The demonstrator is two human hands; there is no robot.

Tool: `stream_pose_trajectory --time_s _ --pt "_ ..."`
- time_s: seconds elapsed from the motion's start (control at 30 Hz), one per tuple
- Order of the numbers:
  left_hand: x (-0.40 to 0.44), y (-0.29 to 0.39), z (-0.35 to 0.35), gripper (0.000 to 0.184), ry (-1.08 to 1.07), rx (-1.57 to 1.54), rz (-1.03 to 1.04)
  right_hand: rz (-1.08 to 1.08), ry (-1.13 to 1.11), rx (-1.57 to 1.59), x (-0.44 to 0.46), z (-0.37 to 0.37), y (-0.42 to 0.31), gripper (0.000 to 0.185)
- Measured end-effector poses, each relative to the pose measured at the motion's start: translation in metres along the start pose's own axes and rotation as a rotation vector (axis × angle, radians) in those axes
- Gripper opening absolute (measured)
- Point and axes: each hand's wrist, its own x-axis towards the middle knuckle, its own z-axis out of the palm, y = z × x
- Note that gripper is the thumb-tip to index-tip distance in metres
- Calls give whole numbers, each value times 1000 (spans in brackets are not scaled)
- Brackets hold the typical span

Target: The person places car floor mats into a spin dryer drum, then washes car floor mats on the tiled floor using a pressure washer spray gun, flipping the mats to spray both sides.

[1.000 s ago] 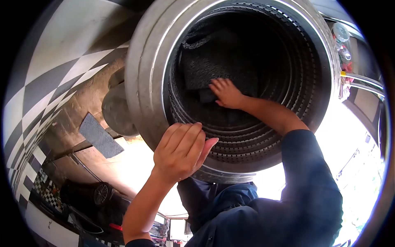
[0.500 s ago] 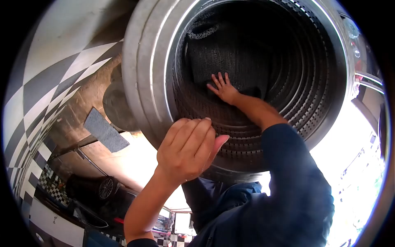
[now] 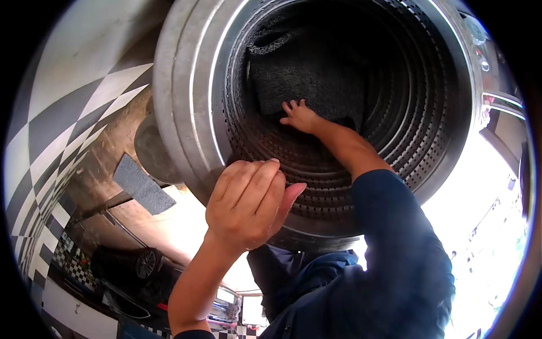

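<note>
A large metal drum [image 3: 186, 73] with a perforated inner wall faces me, its mouth open. Inside it lies a dark grey textured mat [image 3: 316, 73], spread against the drum's depth, with a curled edge at upper left. My right hand [image 3: 301, 117] reaches in and touches the mat's lower part, its fingers apart and slightly bent. At the drum's lower left rim is my left hand [image 3: 245, 198], fingers pressed together and bent over the edge, thumb pointing right. The exact contact under the left fingers is hidden.
A grey strip of mat [image 3: 144, 183] lies on the floor at left, near a round dark object [image 3: 158, 150]. Checkered tiles [image 3: 56, 133] line the left side. A dark car [image 3: 132, 265] stands at lower left. Bright glare covers the right.
My right hand's fingers have gone from spread flat on the mat to more bent. The view has shifted slightly, and my left hand stays at the rim.
</note>
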Motion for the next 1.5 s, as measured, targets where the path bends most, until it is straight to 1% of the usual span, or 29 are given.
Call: stream_pose_trajectory --time_s 0.03,0.1,0.13,0.2,0.23,0.3,0.53,0.6,0.73,0.8,0.83,0.9,0.93,0.97,1.0,1.07,1.13,1.17,1.23,1.27,1.3,1.37,1.43,1.47,1.5 --pt "0 0 0 24 1 -1 4 4 0 -1 -1 -5 4 42" --pt "0 -1 0 24 -6 -6 5 -15 -68 196 -3 -17 12 40" --pt "0 -1 0 24 -6 -5 4 -16 -67 195 -2 -16 15 40" --pt "0 -2 0 24 -7 -6 5 -75 -15 249 -5 -14 24 41" --pt "1 -3 1 24 -4 -6 8 -72 -14 246 -8 -14 28 41" --pt "0 -2 0 23 -9 -12 -1 -62 34 353 -15 -18 31 44" --pt "4 -1 -2 23 -4 -26 -4 -70 121 513 -51 -74 44 47" --pt "6 0 -3 23 -21 -7 1 -187 -113 554 -60 -77 38 44" --pt "8 1 -4 22 -4 -12 14 -132 -163 579 -30 -33 17 41" --pt "8 0 -6 21 -30 -14 5 -111 -178 580 -9 -17 15 31" --pt "9 0 -6 21 -27 -8 12 -107 -170 576 -6 -13 15 31" --pt "8 0 -6 22 -51 -17 7 -183 -277 498 -6 -10 15 40" --pt "7 0 -6 22 -46 -16 10 -179 -276 494 -14 -29 24 40" --pt "6 0 -4 23 -40 -19 2 -122 -267 635 -29 -64 43 44" --pt "5 0 -3 26 -38 -21 -9 -66 -258 779 -39 -82 54 49" --pt "5 0 -4 26 -43 -28 -11 182 245 496 -28 -77 85 62" --pt "5 0 -5 27 -53 -29 -14 405 272 537 -5 -99 117 56" --pt "5 0 -6 27 -68 -39 -14 402 279 535 13 -89 128 56" --pt "3 -2 -4 28 -85 -63 -29 584 422 523 56 -61 142 52" --pt "4 0 -3 28 -93 -48 -36 572 430 534 71 -54 155 52" --pt "5 1 -1 28 -78 -52 -35 673 350 1058 78 -55 170 58" --pt "6 3 -3 28 -67 -47 -35 744 231 1589 80 -64 170 64" --pt "4 2 -3 28 -62 -42 -33 700 80 696 65 -75 162 72" --pt "3 0 -4 28 -56 -29 -26 703 88 690 60 -72 151 72" --pt "3 0 -3 27 -48 -32 -26 637 342 609 54 -61 129 76"
